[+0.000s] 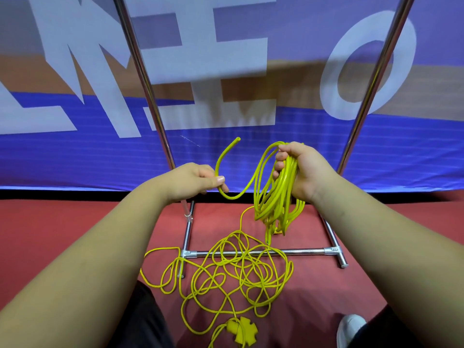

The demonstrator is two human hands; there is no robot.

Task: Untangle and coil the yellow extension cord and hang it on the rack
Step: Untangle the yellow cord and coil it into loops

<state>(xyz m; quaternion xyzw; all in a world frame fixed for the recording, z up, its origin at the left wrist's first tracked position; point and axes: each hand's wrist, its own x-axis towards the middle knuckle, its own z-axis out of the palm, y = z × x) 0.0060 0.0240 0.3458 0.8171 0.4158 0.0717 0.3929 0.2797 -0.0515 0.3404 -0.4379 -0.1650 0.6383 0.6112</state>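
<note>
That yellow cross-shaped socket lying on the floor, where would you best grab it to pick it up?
From above: the socket lies flat on the floor, so pinching two opposite arms of its cross should hold it. Probably avoid its left side, where the cord joins.

Two hands [193,180] [305,169], one cord [275,209], one rack [307,251], one shoe [350,327]

red floor [75,222], tangled yellow cord [226,270], rack base [308,252]
</note>
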